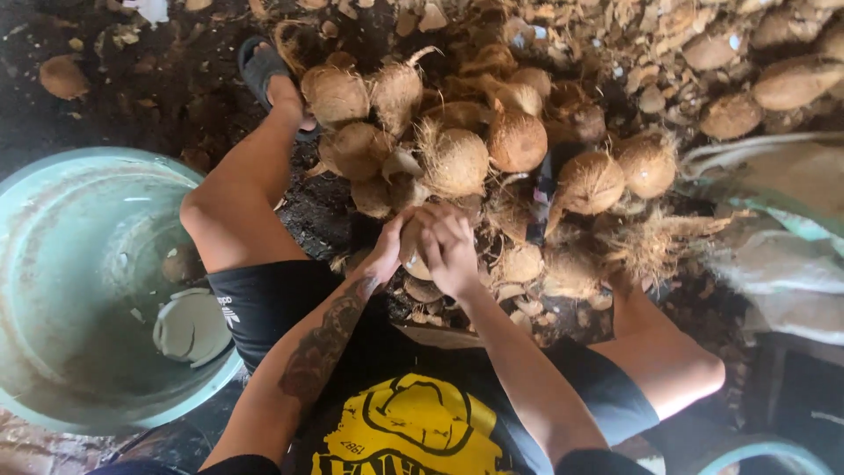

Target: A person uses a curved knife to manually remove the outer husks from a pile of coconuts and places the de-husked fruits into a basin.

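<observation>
Gripping coconut [413, 251] between left hand [387, 255] and right hand [450, 255], both clasped round it.

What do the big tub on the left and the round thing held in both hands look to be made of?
The tub looks like moulded plastic: pale green, smooth, dulled by grime, with a thin rolled rim. The coconut between the left hand and right hand looks like hard brown shell, matte, with loose fibres like the husked ones piled beyond; mostly covered, so uncertain.
</observation>
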